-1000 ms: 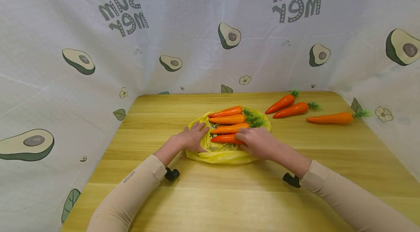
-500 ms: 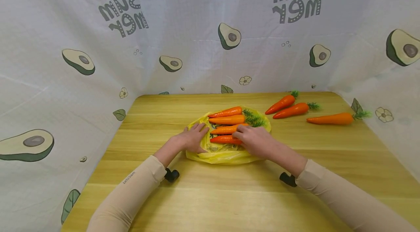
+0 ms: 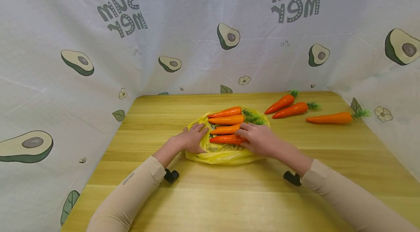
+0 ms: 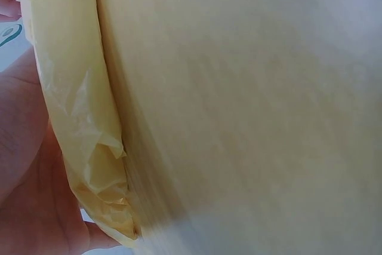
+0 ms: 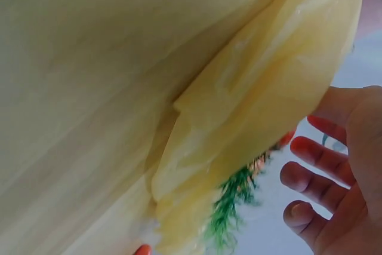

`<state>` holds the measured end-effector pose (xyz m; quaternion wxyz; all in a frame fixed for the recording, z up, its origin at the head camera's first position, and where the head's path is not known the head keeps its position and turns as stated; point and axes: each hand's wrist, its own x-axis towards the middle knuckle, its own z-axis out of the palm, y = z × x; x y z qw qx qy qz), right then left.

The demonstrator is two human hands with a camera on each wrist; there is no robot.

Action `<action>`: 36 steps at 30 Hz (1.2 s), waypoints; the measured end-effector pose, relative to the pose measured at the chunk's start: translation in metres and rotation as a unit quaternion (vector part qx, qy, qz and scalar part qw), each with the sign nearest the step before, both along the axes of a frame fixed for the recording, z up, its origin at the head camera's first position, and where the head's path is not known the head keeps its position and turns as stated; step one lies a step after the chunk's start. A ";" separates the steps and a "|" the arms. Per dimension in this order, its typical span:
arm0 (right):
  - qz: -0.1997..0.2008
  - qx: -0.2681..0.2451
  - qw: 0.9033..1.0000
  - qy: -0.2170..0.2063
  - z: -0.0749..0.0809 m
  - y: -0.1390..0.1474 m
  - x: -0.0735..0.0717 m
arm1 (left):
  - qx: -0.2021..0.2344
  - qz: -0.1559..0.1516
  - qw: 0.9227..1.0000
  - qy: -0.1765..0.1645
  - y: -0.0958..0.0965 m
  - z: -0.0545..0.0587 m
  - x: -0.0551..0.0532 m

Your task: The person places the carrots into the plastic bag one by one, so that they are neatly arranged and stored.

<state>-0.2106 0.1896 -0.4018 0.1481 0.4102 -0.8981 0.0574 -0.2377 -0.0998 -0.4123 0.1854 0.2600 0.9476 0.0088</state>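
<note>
Four-sided folds of a yellow plastic bag point(image 3: 226, 158) surround several carrots with green tops, lying side by side with tips to the left. My left hand point(image 3: 193, 139) rests on the bag's left rim, fingers spread; in the left wrist view the bag's rolled edge point(image 4: 77, 88) covers part of it. My right hand point(image 3: 257, 138) grips the thick end of the front carrot point(image 3: 226, 139) with curled fingers, hiding its top. Just behind lies an orange carrot point(image 3: 224, 129). In the right wrist view, the thumb goes behind the bag's edge and green leaves point(image 5: 236, 198) hang beside the fingers.
At the back right of the wooden table point(image 3: 210, 203) lie a red-orange carrot point(image 3: 279, 104), a second one point(image 3: 291, 110) and an orange one point(image 3: 331, 118), the last near the right edge. A printed curtain point(image 3: 197, 17) encloses the back and sides.
My right hand has shifted slightly at the front carrots, first leftward, then back right. The left hand stays on the bag's rim.
</note>
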 end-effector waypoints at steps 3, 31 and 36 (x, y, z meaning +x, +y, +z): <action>0.000 -0.010 1.000 0.011 0.003 0.008 -0.003 | -0.002 0.000 1.000 0.000 0.000 0.000 0.000; -0.159 0.024 0.986 -0.055 0.033 0.123 -0.032 | 0.005 0.001 1.000 -0.004 -0.001 -0.002 -0.001; -0.189 0.038 0.978 -0.086 0.031 0.144 -0.037 | 0.003 0.003 1.000 -0.005 0.000 -0.003 -0.001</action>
